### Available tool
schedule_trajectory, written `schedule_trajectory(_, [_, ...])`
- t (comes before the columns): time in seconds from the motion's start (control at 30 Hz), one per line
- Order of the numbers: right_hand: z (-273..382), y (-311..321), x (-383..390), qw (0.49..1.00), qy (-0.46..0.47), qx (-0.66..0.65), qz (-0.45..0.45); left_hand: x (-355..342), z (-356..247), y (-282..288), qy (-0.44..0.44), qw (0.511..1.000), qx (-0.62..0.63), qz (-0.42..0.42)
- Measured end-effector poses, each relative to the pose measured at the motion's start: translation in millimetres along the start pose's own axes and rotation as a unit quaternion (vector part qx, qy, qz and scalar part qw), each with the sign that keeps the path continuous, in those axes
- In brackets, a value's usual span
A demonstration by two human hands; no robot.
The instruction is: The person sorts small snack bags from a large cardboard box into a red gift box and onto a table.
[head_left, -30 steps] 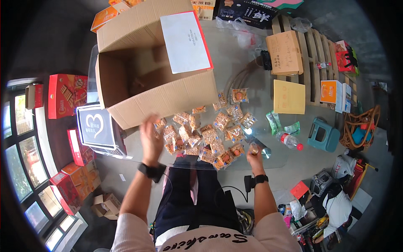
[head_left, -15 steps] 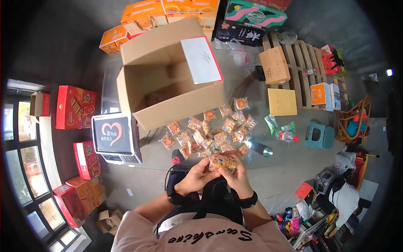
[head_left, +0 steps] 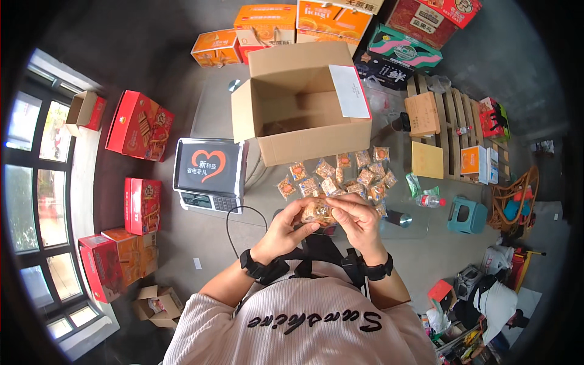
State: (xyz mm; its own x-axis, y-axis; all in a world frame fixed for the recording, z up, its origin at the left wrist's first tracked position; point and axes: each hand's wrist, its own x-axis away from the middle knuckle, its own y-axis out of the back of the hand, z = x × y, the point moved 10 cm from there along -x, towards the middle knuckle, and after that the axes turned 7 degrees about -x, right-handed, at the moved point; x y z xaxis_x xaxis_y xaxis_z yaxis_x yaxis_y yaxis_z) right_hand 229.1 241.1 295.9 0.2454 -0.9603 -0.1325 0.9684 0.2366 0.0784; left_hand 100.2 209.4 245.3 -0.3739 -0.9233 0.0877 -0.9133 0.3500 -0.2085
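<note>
Close to my body, a small clear-wrapped snack packet [head_left: 319, 213] with brown crunchy pieces inside is held between both hands. My left hand [head_left: 285, 230] grips its left side, thumb along the lower edge. The fingers of my right hand [head_left: 360, 222] pinch at the packet's upper right edge. Whether the wrapper is torn cannot be seen. Just beyond my hands, several similar snack packets [head_left: 328, 186] lie scattered on the glass table [head_left: 395, 161]. Behind them stands a large cardboard box [head_left: 316, 145] with its flaps raised.
A scale [head_left: 210, 170] with a heart on its plate stands left of the box. At the table's right are a plastic bottle [head_left: 431, 201] and a yellow envelope-like sheet [head_left: 427, 160]. A teal stool [head_left: 467, 214] stands farther right, near a wooden pallet [head_left: 453, 121]. Red cartons [head_left: 143, 205] line the left.
The whole view has shifted, so the box and scale sit further right in the picture. My right fingers have moved up to the packet's top edge, and the packet is tilted differently.
</note>
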Motion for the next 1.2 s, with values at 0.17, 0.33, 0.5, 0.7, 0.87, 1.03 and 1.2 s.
schedule_trajectory(0.17, [14.2,-13.7,-0.4,1.000,-0.001,0.013,-0.026,10.6,-20.6,21.6,-0.022,0.992,-0.125,-0.001])
schedule_trajectory(0.33, [16.7,-13.7,-5.5,0.999,-0.018,-0.025,-0.033,20.5,-41.3,31.8,-0.053,0.979,-0.197,0.012])
schedule_trajectory(0.5, [15.5,10.0,-9.9,0.997,-0.037,-0.038,-0.052,34.5,-36.1,50.6,-0.065,0.965,-0.253,0.020])
schedule_trajectory(0.7, [16.1,16.8,-27.0,0.998,-0.042,-0.035,-0.036,3.4,-33.1,57.1,-0.047,0.952,-0.300,-0.045])
schedule_trajectory(0.87, [20.9,29.3,-58.2,0.999,-0.032,0.008,-0.041,-38.7,-85.4,35.8,-0.110,0.966,-0.229,-0.041])
schedule_trajectory(1.03, [18.6,43.8,-79.0,0.998,0.016,0.028,-0.059,-70.2,-65.5,26.6,-0.103,0.971,-0.207,-0.055])
schedule_trajectory(1.2, [-6.8,40.3,-74.9,0.996,-0.076,-0.038,-0.037,-69.2,-62.8,20.9,-0.097,0.972,-0.206,-0.064])
